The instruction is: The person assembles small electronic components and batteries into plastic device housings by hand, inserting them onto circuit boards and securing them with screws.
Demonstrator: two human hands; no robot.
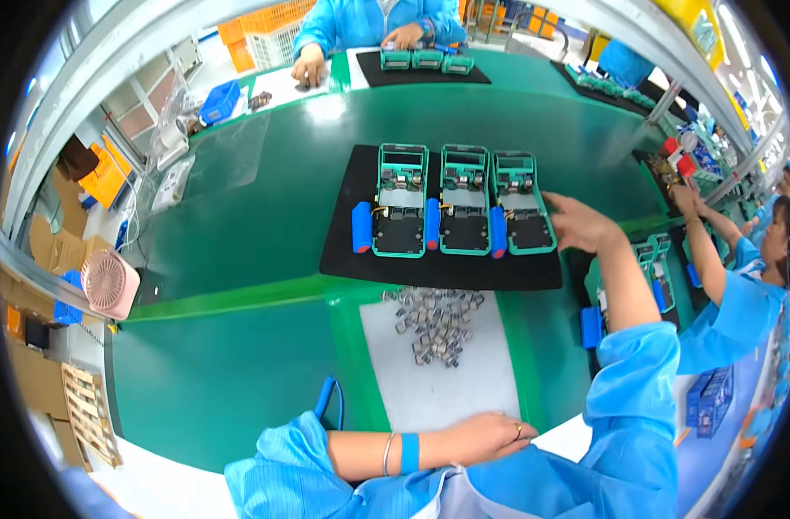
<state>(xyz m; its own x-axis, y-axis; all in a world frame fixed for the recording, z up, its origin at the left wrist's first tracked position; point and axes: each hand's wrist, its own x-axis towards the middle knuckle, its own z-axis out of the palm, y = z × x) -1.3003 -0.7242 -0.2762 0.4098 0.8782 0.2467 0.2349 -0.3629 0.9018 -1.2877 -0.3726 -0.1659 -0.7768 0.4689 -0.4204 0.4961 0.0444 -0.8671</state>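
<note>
Three open green device housings [403,201] with circuit parts inside stand side by side on a black mat [351,259]. Each has a blue cylindrical cell [361,227] wired to its left side. My right hand [582,225] is at the right edge of the rightmost housing [520,203], fingers and thumb bent against its side; that housing leans slightly out of line with the others. My left hand [490,437] lies at the near table edge, below a white sheet [464,389], its fingers curled in and their undersides hidden. Small metal parts [438,327] lie heaped on that sheet.
Opposite, a person in blue works at another black mat [421,76] with green housings. At right, a co-worker reaches over more parts [671,182]; further housings [654,259] stand beside my right forearm. A pink fan [109,285] is at the left edge. A blue coiled cord [327,396] hangs near my left sleeve.
</note>
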